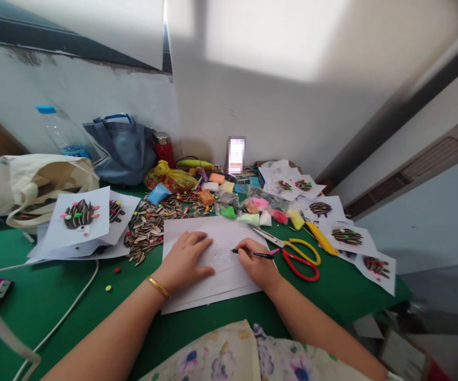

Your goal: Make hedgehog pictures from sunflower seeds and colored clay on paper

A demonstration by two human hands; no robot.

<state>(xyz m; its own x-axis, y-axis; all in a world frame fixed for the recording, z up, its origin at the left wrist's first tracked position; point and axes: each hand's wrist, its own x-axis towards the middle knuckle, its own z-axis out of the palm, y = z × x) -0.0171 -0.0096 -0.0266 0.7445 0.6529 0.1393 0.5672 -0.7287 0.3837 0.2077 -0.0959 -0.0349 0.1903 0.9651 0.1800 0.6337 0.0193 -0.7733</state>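
On the green table (340,286), at its near side, the paper (225,278) should be light, thin and easy to crease, best steadied by its broad blank margin, where the left hand (187,259) lies open, fingers spread, gripping nothing. The pen (261,255), pinched in the right hand (255,262) above the paper, should be light, stiff and perhaps slick, best taken near its tip. The paper looks plain white, the pen slim and black, the drawing (223,253) between the hands small and faint
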